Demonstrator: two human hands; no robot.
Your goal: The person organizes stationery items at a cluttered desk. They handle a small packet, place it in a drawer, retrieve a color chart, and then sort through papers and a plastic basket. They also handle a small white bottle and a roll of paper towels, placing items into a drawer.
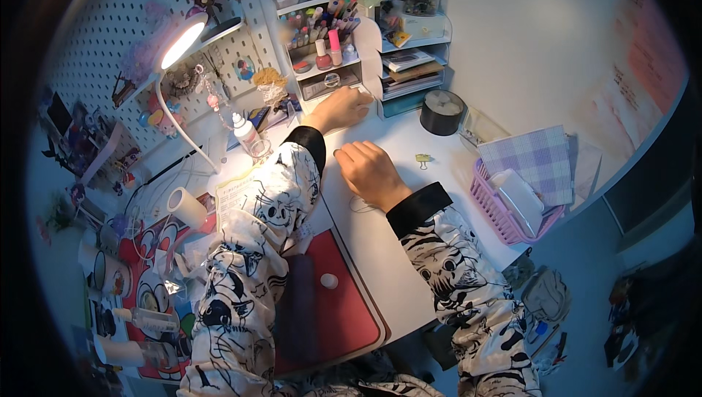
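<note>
My left hand [341,108] is at the lowest part of the white desk organizer [368,49], its fingers bent at a small drawer front; whether they grip it cannot be told. Nearer to me, my right hand [368,169] hovers over or rests on the white desk, fingers curled, with no object visible in it. Right of it lies a yellow-green binder clip [423,160]. The organizer's shelves carry a red nail polish bottle [323,57], a pink tube [335,45] and many pens [318,21].
A lit desk lamp [184,40] and a white squeeze bottle [245,131] stand on the left. A black round container [440,113] is right of the organizer. A purple basket [504,216] sits at the right edge. A white cap [329,281] lies on the red mat [351,309].
</note>
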